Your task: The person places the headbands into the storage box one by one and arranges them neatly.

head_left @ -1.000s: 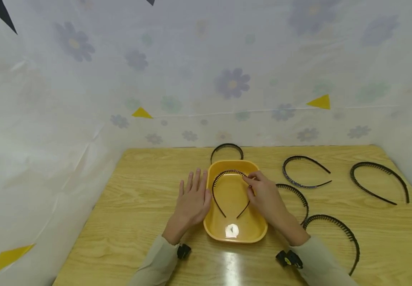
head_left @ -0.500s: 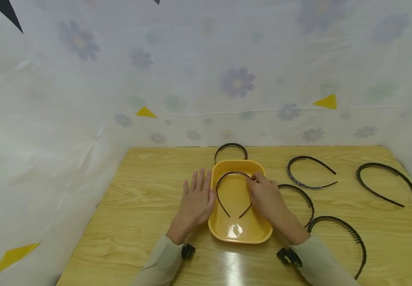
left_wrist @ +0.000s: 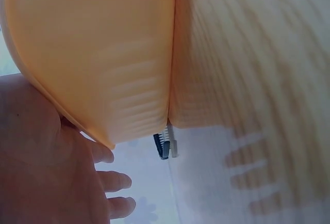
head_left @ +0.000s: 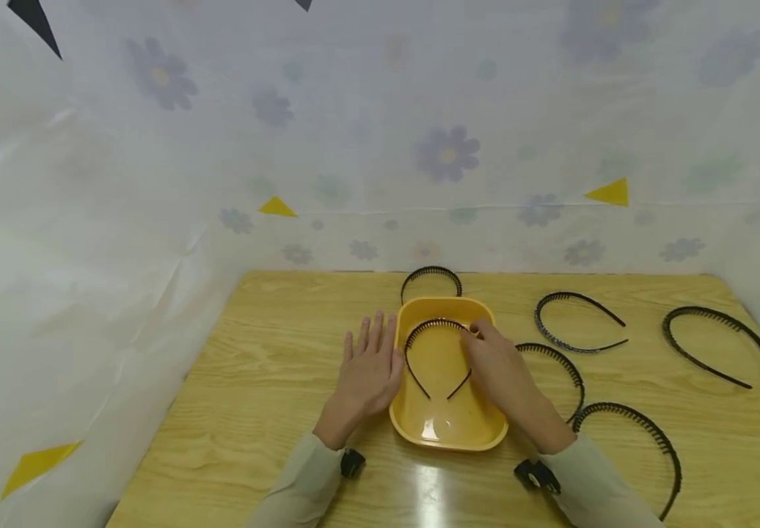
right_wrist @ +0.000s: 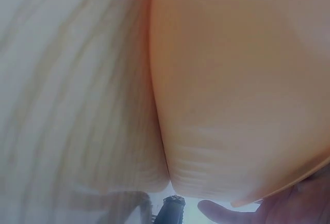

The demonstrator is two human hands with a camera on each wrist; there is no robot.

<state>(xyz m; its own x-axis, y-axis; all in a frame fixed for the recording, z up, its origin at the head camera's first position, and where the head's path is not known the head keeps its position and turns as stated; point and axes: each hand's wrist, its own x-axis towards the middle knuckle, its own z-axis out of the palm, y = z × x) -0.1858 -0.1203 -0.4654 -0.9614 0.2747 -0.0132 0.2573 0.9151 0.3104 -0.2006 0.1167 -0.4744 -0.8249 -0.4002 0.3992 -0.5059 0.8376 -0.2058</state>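
A black toothed headband (head_left: pixel 408 353) lies in a yellow plastic tray (head_left: pixel 436 414) in the head view, its arch toward the far end and its two tips toward the person. At the right side of the arch, my right hand (head_left: pixel 502 374) pinches the band with bent fingers, which partly hide it. My left hand (head_left: pixel 368 374) rests along the tray's left rim, fingers straight. The left wrist view shows this hand (left_wrist: pixel 49 157) against the tray's outer wall (left_wrist: pixel 98 53). Part of the right hand (right_wrist: pixel 289 208) appears under the rim in the right wrist view.
Behind the tray stands another black headband (head_left: pixel 431 270). Several more lie to the right: a patterned one (head_left: pixel 561 342), a wide one (head_left: pixel 717 315), and two toothed ones (head_left: pixel 568 364) (head_left: pixel 644 419) close together. A flowered sheet (head_left: pixel 353 147) hangs beyond the wooden table (head_left: pixel 274 352).
The head view has turned slightly, so everything sits a little farther right. The right hand's fingers have bent more at the headband; the left hand stays against the tray.
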